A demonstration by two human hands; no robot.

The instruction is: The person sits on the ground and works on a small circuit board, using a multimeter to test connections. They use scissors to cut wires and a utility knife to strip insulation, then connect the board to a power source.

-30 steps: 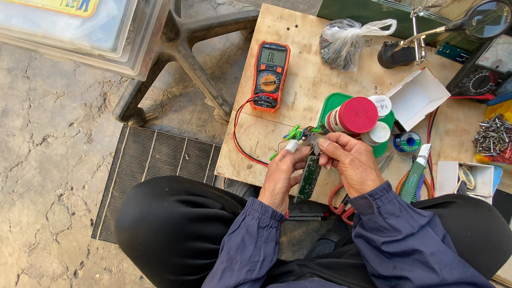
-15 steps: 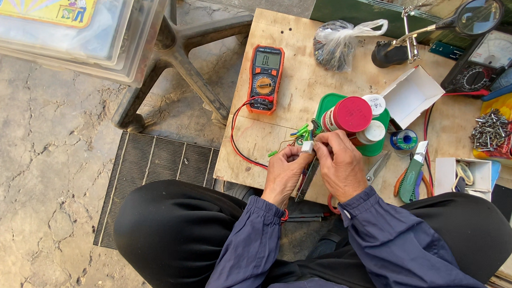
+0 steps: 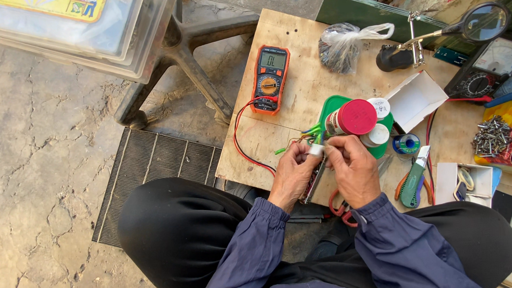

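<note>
Both of my hands meet over the front of a small wooden board [image 3: 298, 61]. My left hand [image 3: 292, 174] grips a narrow circuit board [image 3: 314, 179] that runs down between the palms. My right hand [image 3: 355, 168] pinches its upper end, where a small white piece [image 3: 315, 150] and a bundle of green and yellow wires [image 3: 302, 137] stick out. An orange multimeter [image 3: 269, 78] lies beyond my left hand, its red lead [image 3: 238, 140] curving back toward the hands.
A green tray [image 3: 332, 103] holds a red-capped can [image 3: 352, 118] and white jars. To the right lie a solder spool [image 3: 406, 144], green utility knife [image 3: 414, 180], white box [image 3: 415, 99], screws [image 3: 490, 134], an analog meter [image 3: 494, 64] and a magnifier stand [image 3: 413, 45]. A plastic bag [image 3: 344, 45] sits behind. A metal grate [image 3: 153, 166] lies on the floor at left.
My hands have kept working at the top of the circuit board, with the fingers shifting slightly around the white piece. The view has tilted a little.
</note>
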